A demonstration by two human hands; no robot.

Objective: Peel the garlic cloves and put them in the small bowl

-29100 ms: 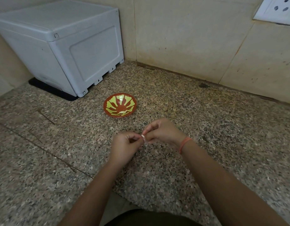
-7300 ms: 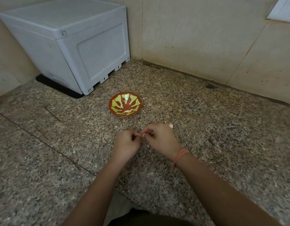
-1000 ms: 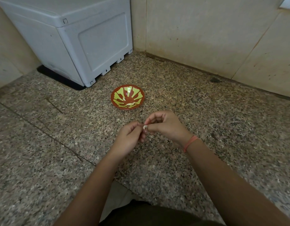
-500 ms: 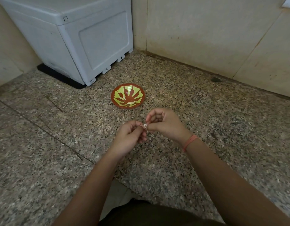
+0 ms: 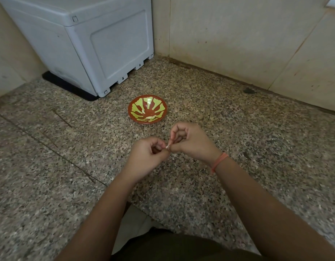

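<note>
garlic clove (image 5: 167, 147) pinched between both hands, held over the bench (image 5: 257, 140)
left hand (image 5: 146, 157) and right hand (image 5: 191, 142) each keep a fingertip grip closed on it, other fingers curled; small bowl (image 5: 147, 110) just beyond, clear of the hands; open speckled granite either side, front edge under the forearms; grey box (image 5: 98, 44) back-left, tiled wall (image 5: 238, 34) behind

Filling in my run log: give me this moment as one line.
step: peeling | left hand: pinches garlic clove | right hand: pinches same clove | bowl: on counter beyond hands
</note>
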